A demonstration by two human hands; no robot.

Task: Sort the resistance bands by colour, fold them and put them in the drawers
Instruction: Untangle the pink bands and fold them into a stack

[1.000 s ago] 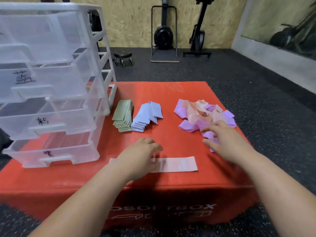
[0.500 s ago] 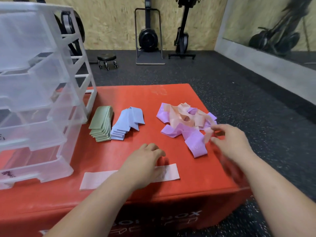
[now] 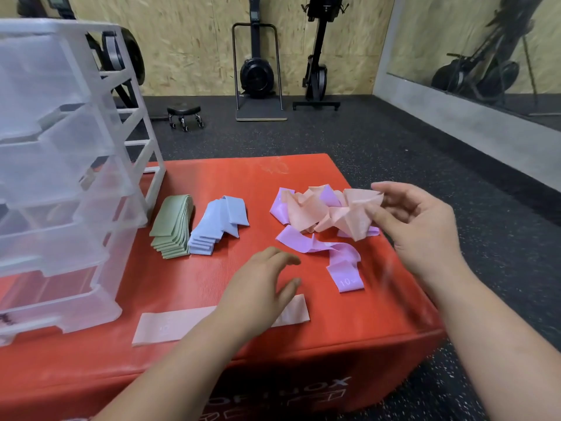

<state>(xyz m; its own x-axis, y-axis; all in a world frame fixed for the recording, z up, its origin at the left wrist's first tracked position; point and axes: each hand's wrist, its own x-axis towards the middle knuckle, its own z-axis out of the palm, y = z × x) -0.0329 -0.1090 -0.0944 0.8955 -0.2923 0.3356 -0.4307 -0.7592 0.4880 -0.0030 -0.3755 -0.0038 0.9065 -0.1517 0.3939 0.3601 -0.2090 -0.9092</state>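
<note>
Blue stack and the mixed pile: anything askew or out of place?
Yes. The blue stack's top band sits skewed across the rest, unlike the tidy green stack. One purple band trails loose from the pink-purple pile toward the box's near edge.

Right hand (image 3: 425, 229) pinching a peach band (image 3: 359, 215) lifted from the mixed pile (image 3: 306, 208); left hand (image 3: 258, 293) flat on a pink band (image 3: 170, 328) on the red box (image 3: 349, 329), beside the plastic drawers (image 3: 60, 177).

Green bands (image 3: 171, 226), blue bands (image 3: 217, 224), a peach-and-lilac heap (image 3: 318, 214), a pink band (image 3: 170, 328), red box (image 3: 212, 177).
</note>
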